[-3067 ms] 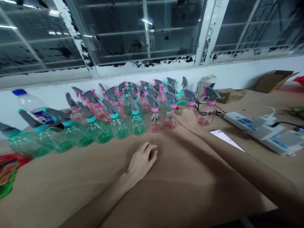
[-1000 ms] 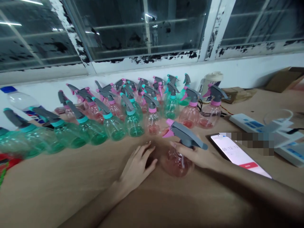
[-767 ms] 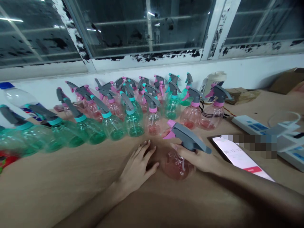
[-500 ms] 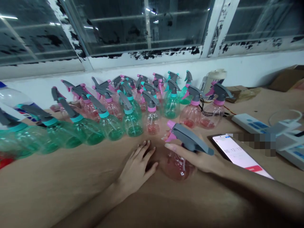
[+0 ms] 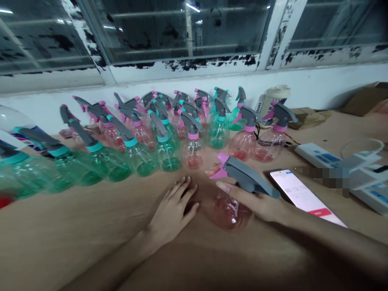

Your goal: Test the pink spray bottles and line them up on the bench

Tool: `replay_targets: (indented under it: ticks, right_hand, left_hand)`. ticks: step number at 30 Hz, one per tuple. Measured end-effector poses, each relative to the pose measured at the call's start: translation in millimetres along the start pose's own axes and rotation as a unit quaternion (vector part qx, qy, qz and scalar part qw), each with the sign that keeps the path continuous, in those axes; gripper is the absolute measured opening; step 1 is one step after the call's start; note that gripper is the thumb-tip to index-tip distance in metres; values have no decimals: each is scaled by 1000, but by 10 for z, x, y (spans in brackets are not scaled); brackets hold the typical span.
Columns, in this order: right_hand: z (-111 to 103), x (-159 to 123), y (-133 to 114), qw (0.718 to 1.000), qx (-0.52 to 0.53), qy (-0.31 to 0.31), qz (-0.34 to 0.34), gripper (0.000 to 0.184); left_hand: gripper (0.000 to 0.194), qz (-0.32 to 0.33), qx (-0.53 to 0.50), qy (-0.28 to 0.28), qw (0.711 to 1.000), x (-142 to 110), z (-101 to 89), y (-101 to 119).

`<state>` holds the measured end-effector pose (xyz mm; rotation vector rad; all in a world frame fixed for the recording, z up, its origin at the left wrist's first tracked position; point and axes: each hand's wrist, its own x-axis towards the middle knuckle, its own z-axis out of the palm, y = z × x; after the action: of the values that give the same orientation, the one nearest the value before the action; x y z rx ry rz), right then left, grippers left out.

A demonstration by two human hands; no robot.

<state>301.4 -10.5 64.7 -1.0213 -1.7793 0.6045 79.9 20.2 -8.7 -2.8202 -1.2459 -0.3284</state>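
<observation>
My right hand is wrapped round the neck of a pink spray bottle with a grey and pink trigger head. The bottle stands upright on the brown table, its nozzle pointing to the left and away from me. To its left, my left hand lies flat on the table with the fingers spread, touching no bottle. Just beyond my hands stands a small pink spray bottle, beside a green spray bottle with a turquoise collar.
Several green and pink spray bottles stand in rows toward the wall. On the right lie a phone showing a timer and a white power strip. A cup and a cardboard box are at the back right.
The view has shifted slightly. My right hand still grips the pink bottle, which sits a touch further right in view; my left hand stays flat on the table.
</observation>
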Motion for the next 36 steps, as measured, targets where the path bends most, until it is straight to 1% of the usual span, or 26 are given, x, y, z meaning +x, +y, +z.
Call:
replay_targets:
  ticks: [4,8,12,19,23,27,30,33,36]
  right_hand:
    - [24,-34,21,1000,6,3,20,13]
    - [24,-30,33,1000,-1,-2,15,10]
    - [4,3,7,1000,-11,-21,16,8]
    - [-12,14,32,997,-12,-73,15,17]
    - [-16,-14,80,998,-10,-61,17,15]
    - [-15,-19,95,998,1,-61,25,19]
    - [-14,-15,68,999,-21,-24,30,19]
    - [-13,-16,24,999,-41,14,28,22]
    - [-12,-17,0,999,-29,9,22,18]
  left_hand:
    - [46,4,8,1,1000,-1,10,-7]
    - [47,3,5,-4,1000,-1,14,-7]
    - [45,-2,-3,-1,1000,3,-6,4]
    - [45,-6,-7,-7,1000,-8,-12,7]
    - [46,-6,-15,-4,1000,-7,-3,6]
    - [45,-6,-17,-1,1000,-9,-2,6]
    - [43,-3,-14,9,1000,-15,8,4]
    - [44,-1,-12,7,1000,-18,21,3]
    - [45,-2,-14,1,1000,-18,18,7]
